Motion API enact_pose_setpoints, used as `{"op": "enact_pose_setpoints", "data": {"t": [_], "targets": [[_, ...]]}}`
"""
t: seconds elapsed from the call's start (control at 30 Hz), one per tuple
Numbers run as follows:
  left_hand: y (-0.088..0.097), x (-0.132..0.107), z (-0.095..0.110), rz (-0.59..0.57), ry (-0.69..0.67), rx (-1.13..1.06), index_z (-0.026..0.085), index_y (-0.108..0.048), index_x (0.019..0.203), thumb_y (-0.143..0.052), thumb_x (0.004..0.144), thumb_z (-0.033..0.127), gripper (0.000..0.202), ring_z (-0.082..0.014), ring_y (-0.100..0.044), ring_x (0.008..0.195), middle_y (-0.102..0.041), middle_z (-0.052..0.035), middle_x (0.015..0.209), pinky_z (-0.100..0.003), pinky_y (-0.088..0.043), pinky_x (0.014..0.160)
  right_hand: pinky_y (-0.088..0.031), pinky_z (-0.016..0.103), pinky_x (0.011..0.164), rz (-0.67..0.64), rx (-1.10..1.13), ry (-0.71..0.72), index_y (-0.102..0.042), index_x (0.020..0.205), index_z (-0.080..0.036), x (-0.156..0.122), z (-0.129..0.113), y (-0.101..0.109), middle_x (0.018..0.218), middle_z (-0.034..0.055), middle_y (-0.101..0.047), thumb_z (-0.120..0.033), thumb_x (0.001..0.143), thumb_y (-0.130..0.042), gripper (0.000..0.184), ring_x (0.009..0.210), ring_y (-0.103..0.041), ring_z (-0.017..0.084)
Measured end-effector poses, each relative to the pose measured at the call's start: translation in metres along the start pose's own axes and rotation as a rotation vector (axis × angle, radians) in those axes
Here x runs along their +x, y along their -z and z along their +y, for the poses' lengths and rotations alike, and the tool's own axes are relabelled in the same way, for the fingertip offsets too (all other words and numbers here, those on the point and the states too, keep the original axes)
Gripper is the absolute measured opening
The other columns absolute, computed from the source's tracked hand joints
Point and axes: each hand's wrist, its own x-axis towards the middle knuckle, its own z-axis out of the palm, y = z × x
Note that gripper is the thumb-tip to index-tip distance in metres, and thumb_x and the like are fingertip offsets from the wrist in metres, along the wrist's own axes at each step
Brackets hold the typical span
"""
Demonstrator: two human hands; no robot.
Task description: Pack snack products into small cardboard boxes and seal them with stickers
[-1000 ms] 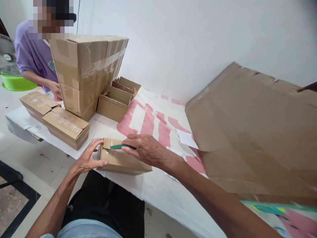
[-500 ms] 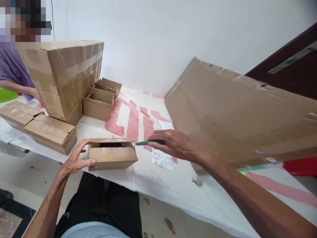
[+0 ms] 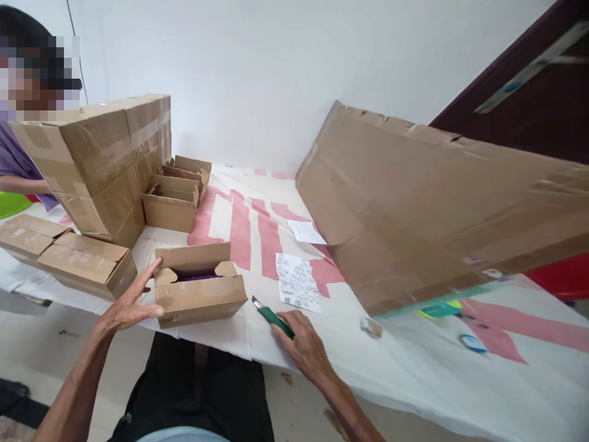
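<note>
A small cardboard box stands at the table's near edge with its lid flap raised at the back. Something dark purple shows inside, mostly hidden. My left hand grips the box's left end, thumb at the front corner and fingers toward the back. To the right of the box, low over the tablecloth, my right hand holds a green utility knife. Its blade points left toward the box. Beyond the knife lies a white sheet with a grey printed pattern.
Two closed boxes sit at left before a tall stack of taped cartons. Open boxes stand behind. A large cardboard sheet leans at right; a tape roll lies nearby. A person in purple is at far left.
The box's lid flap has swung up, opening the box. My right hand has drawn the knife away from the lid, down and toward me. My left hand stays on the box.
</note>
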Motion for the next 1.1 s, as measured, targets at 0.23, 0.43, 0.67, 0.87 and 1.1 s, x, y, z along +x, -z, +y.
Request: {"op": "enact_pose_setpoints", "data": {"t": [0.23, 0.43, 0.67, 0.87, 1.1], "targets": [[0.0, 0.001, -0.002, 0.096, 0.033, -0.032, 0.028, -0.027, 0.17, -0.046, 0.095, 0.081, 0.093, -0.0415, -0.029, 0.16, -0.023, -0.0074, 0.178, -0.055, -0.026, 0.131, -0.053, 0.052, 0.106, 0.055, 0.112, 0.339, -0.065, 0.134, -0.025, 0.072, -0.103, 0.027, 0.13, 0.0135, -0.067, -0.037, 0.103, -0.058, 0.034, 0.122, -0.062, 0.031], [0.0, 0.003, -0.009, 0.129, 0.058, -0.057, 0.021, -0.027, 0.17, -0.037, 0.102, 0.073, 0.086, -0.038, -0.028, 0.161, -0.025, -0.0107, 0.177, -0.059, -0.022, 0.132, -0.058, 0.044, 0.089, 0.026, -0.022, 0.599, -0.065, 0.119, -0.022, 0.089, -0.154, 0.027, 0.11, 0.0112, -0.07, -0.019, 0.095, -0.068, 0.024, 0.103, -0.065, 0.028], [-0.004, 0.002, -0.003, 0.086, 0.035, -0.002, 0.028, -0.02, 0.171, -0.06, 0.091, 0.077, 0.102, -0.0422, -0.031, 0.16, -0.02, -0.0113, 0.179, -0.058, -0.036, 0.126, -0.054, 0.037, 0.077, 0.291, -0.164, 0.793, -0.062, 0.099, -0.02, 0.04, -0.142, 0.006, 0.093, 0.0085, -0.069, 0.0, 0.093, -0.059, 0.021, 0.086, -0.062, 0.022], [-0.015, 0.0, 0.013, 0.038, 0.038, 0.216, 0.023, 0.003, 0.172, -0.091, 0.065, 0.068, 0.149, -0.0477, -0.019, 0.162, -0.011, -0.0214, 0.178, -0.065, -0.03, 0.127, -0.057, 0.044, 0.087, 0.286, -0.087, 0.781, -0.065, 0.115, -0.019, 0.021, -0.132, -0.003, 0.108, 0.0134, -0.071, -0.012, 0.095, -0.063, 0.021, 0.104, -0.065, 0.027], [-0.018, -0.001, 0.025, 0.048, 0.036, 0.225, 0.024, 0.003, 0.172, -0.092, 0.067, 0.056, 0.145, -0.0483, -0.028, 0.159, -0.021, -0.0206, 0.176, -0.063, -0.036, 0.125, -0.055, 0.044, 0.088, 0.059, -0.128, 0.4, -0.066, 0.116, -0.021, 0.065, -0.158, 0.015, 0.12, 0.0143, -0.068, -0.033, 0.096, -0.067, 0.024, 0.109, -0.064, 0.031]]}}
